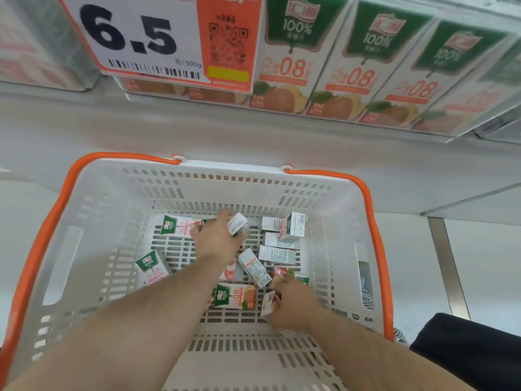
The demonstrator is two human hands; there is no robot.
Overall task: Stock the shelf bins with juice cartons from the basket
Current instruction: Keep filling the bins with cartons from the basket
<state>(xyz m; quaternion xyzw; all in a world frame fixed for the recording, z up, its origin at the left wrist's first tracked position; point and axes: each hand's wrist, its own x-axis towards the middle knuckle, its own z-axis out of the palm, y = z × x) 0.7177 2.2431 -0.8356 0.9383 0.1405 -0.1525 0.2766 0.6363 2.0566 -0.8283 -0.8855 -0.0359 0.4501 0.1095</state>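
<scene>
White basket (93,249) with orange handles, juice cartons (277,253) scattered flat across its slotted floor. Left hand (218,239) deep inside, fingers curled round one small carton (236,223). Right hand (293,304) near the front, pinching another carton (269,303). Above, shelf cartons (352,71) in a row beside a price sign (158,38).

A pale grey shelf edge (197,128) runs across the upper middle of the frame. A white and orange price sign (158,38) reading 6.5 hangs at upper left. The floor (408,263) at right is light, smooth tile, crossed by a metal strip (448,266). A dark shape (473,351) fills the lower right corner. Light is even and bright.
</scene>
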